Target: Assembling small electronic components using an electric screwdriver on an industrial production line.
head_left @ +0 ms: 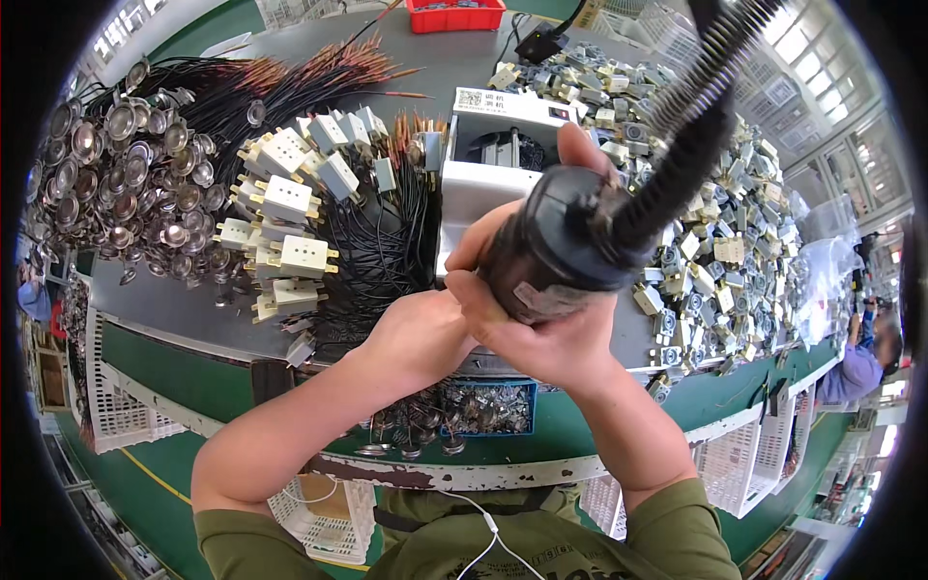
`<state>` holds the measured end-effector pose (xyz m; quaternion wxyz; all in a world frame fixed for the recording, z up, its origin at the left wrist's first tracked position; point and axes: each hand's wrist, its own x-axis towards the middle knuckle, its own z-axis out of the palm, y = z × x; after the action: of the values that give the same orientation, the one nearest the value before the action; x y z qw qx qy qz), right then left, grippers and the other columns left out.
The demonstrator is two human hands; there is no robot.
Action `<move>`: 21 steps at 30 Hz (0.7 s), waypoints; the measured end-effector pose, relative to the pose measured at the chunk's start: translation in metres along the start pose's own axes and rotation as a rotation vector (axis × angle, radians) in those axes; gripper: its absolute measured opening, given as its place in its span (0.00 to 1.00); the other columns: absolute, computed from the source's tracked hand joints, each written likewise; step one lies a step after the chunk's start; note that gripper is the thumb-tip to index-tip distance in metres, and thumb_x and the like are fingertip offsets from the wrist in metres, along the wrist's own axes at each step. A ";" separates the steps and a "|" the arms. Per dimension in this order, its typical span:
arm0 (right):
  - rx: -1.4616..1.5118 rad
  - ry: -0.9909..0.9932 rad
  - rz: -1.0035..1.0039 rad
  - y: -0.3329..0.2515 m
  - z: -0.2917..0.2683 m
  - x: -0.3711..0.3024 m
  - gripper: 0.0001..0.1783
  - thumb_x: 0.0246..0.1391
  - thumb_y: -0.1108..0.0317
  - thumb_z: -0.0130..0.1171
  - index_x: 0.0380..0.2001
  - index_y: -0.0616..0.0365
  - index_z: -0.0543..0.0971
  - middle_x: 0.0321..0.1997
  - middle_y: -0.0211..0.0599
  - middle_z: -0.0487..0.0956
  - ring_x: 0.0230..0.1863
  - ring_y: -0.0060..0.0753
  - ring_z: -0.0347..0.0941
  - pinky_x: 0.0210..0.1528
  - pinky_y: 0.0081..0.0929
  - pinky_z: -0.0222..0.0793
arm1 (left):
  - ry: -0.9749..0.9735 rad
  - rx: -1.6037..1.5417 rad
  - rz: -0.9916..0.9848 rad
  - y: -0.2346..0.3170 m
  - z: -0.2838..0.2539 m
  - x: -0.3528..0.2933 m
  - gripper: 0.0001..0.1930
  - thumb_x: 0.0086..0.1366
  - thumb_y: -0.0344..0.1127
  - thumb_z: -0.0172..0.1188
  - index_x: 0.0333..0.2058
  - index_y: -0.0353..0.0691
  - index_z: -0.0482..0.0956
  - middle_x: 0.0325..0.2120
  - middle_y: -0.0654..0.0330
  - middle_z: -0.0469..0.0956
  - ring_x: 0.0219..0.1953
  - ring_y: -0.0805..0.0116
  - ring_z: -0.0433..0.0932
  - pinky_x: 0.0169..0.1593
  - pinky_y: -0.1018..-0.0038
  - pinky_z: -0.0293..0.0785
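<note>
My right hand [565, 348] is wrapped round a thick black power screwdriver [551, 246], its thumb across the near side. The tool's top faces me, and its tip is hidden below. My left hand [420, 329] is curled in close against the right one, its fingers mostly covered by the thumb and the tool; whatever it holds is hidden. Just beyond the hands stands a white box-shaped machine [512, 104] with an open front and a red switch. Left of them lie white-and-grey socket blocks [290, 198] with brass tabs, and black wires [372, 246].
A coiled spring [720, 63] runs up from the tool. Metal discs [126, 179] pile up at far left, black leads with copper-coloured ends [329, 66] behind. Loose socket parts [715, 256] cover the right side. A blue tray of small metal pieces [533, 411] sits at the near edge; a red bin [454, 17] stands behind.
</note>
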<state>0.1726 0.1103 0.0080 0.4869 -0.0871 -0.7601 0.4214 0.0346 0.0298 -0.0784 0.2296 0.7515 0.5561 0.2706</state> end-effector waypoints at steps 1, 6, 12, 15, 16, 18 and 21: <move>0.026 0.033 0.015 0.000 0.002 -0.002 0.60 0.44 0.84 0.67 0.72 0.68 0.37 0.32 0.37 0.81 0.31 0.23 0.78 0.38 0.19 0.74 | -0.011 0.005 0.018 0.000 0.000 0.001 0.09 0.65 0.36 0.56 0.35 0.37 0.80 0.33 0.50 0.81 0.37 0.46 0.81 0.39 0.56 0.79; -0.009 0.062 0.009 0.004 0.001 -0.007 0.61 0.45 0.84 0.67 0.72 0.65 0.35 0.32 0.37 0.81 0.30 0.22 0.78 0.36 0.18 0.74 | -0.022 0.039 0.017 0.002 -0.001 0.001 0.08 0.64 0.35 0.57 0.37 0.37 0.79 0.33 0.49 0.81 0.37 0.46 0.81 0.38 0.55 0.79; -0.043 0.036 0.017 0.004 0.002 -0.006 0.60 0.46 0.84 0.66 0.72 0.65 0.36 0.33 0.38 0.81 0.31 0.23 0.78 0.37 0.19 0.74 | -0.042 0.000 -0.014 0.003 -0.002 0.001 0.08 0.63 0.33 0.57 0.37 0.36 0.78 0.33 0.48 0.81 0.37 0.46 0.81 0.38 0.54 0.79; -0.123 0.017 0.025 0.000 0.001 -0.008 0.58 0.47 0.84 0.66 0.72 0.65 0.37 0.34 0.38 0.82 0.32 0.23 0.78 0.38 0.19 0.74 | -0.024 -0.005 -0.003 -0.001 0.002 -0.001 0.08 0.63 0.34 0.59 0.39 0.37 0.79 0.33 0.49 0.81 0.38 0.48 0.81 0.39 0.54 0.79; -0.151 0.012 0.024 -0.001 0.000 -0.007 0.58 0.47 0.84 0.66 0.72 0.65 0.37 0.35 0.38 0.82 0.32 0.23 0.78 0.39 0.19 0.73 | -0.008 0.009 0.019 -0.003 0.002 -0.001 0.10 0.63 0.34 0.60 0.41 0.37 0.79 0.34 0.51 0.81 0.38 0.50 0.81 0.39 0.56 0.79; -0.370 0.006 0.042 -0.016 -0.010 -0.008 0.58 0.50 0.84 0.64 0.73 0.62 0.36 0.35 0.39 0.81 0.30 0.24 0.77 0.37 0.20 0.74 | -0.009 0.084 0.027 0.001 0.003 -0.005 0.13 0.62 0.36 0.61 0.44 0.38 0.79 0.36 0.54 0.79 0.39 0.54 0.81 0.40 0.59 0.78; -0.102 0.184 0.069 -0.051 -0.024 0.004 0.58 0.53 0.81 0.63 0.74 0.54 0.34 0.40 0.45 0.80 0.26 0.25 0.76 0.33 0.23 0.74 | -0.046 0.284 0.088 0.017 -0.005 -0.009 0.18 0.61 0.39 0.64 0.49 0.40 0.79 0.39 0.59 0.77 0.40 0.61 0.79 0.42 0.64 0.75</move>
<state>0.2042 0.0943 0.0519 0.5347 -0.1763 -0.7292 0.3890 0.0411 0.0168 -0.0646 0.1216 0.8062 0.5497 0.1816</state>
